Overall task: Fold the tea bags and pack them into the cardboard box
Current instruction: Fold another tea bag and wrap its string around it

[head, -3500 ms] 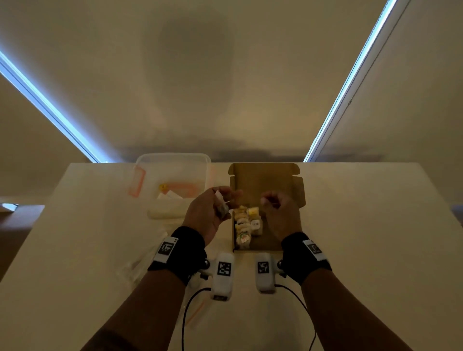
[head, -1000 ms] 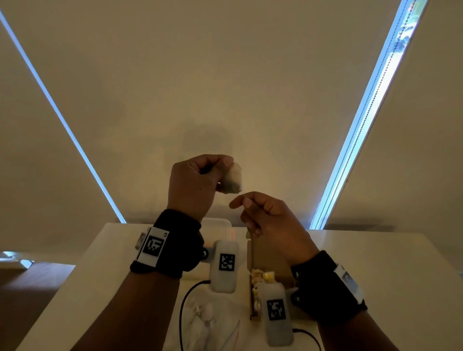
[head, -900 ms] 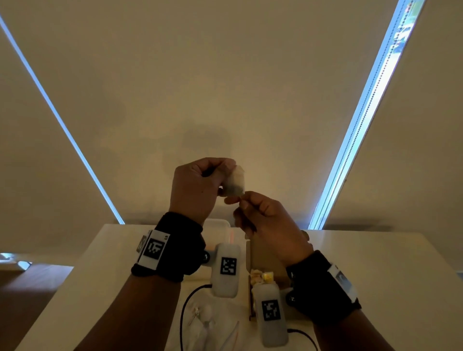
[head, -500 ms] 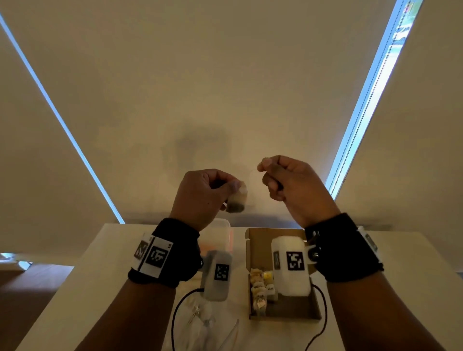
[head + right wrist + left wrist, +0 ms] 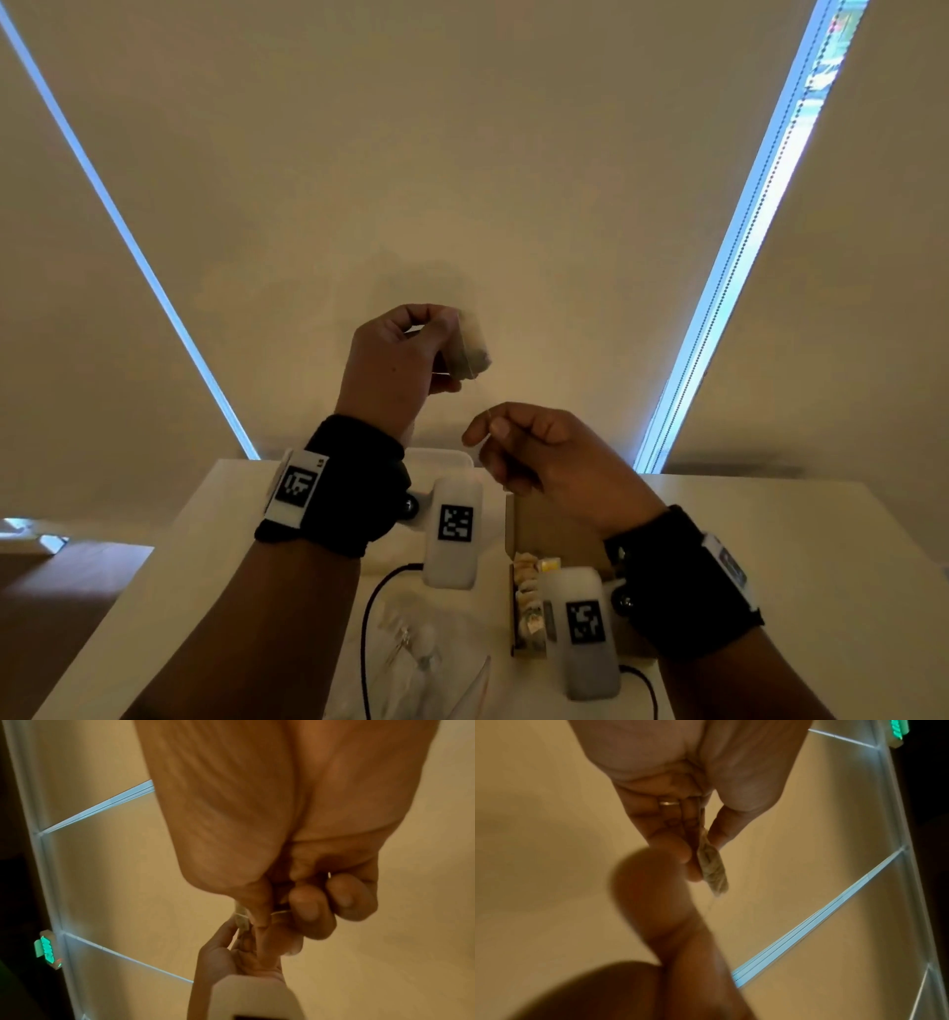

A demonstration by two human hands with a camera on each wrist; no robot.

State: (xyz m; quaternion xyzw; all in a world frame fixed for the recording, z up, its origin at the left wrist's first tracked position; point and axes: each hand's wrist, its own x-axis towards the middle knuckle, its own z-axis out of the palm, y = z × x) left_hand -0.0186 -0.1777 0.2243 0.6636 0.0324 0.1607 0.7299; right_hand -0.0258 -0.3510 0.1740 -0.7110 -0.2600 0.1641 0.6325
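Observation:
I hold both hands up in front of the wall, above the table. My left hand (image 5: 445,354) pinches a small pale tea bag (image 5: 471,349) between thumb and fingers; the bag (image 5: 713,870) hangs edge-on in the left wrist view. Just below and to the right, my right hand (image 5: 485,434) pinches the bag's thin string (image 5: 280,912) with curled fingers. The open cardboard box (image 5: 544,529) lies on the table under my right wrist. A row of several folded tea bags (image 5: 529,591) lines its left side.
A clear plastic container (image 5: 441,457) stands behind the box to its left, mostly hidden by my left wrist. Crumpled clear wrapping (image 5: 426,652) lies on the white table (image 5: 231,539) near its front edge. Cables run from the wrist cameras.
My right hand has dropped from level with the bag on its right to just below it, still pinching the string. The left hand has risen a little with the bag.

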